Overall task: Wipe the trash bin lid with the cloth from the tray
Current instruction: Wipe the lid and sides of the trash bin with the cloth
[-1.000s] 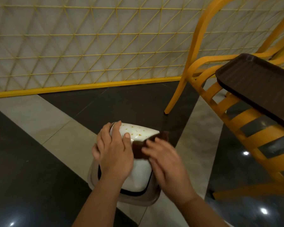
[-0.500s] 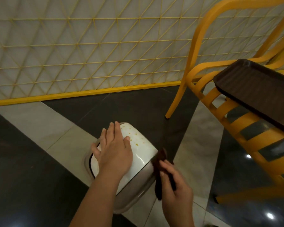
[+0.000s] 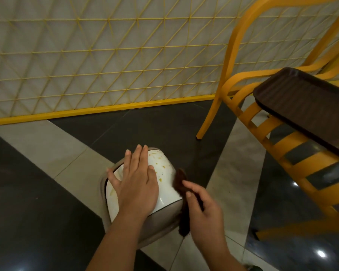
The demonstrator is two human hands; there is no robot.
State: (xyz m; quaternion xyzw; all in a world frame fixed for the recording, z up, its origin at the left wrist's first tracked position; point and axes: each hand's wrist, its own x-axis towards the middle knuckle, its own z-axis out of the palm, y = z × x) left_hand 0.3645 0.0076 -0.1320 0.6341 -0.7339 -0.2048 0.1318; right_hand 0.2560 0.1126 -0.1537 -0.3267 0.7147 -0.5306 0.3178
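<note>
Pressing flat left hand (image 3: 137, 184) hiding lid (image 3: 164, 173) middle, right hand (image 3: 202, 210) grip pinching cloth (image 3: 181, 184)

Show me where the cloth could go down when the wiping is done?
Two bare patches: the tray on the yellow chair, and the pale floor tile left of the bin lid. The lid is crowded: left hand flat on it, right hand holding the cloth.

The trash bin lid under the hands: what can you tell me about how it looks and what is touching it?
The glossy white plastic trash bin lid is domed, with rounded corners, set in a grey rim. Yellowish specks and smears dot its surface. The left hand presses flat on it, fingers straight. The right hand holds a dark brown cloth against its right edge.
</note>
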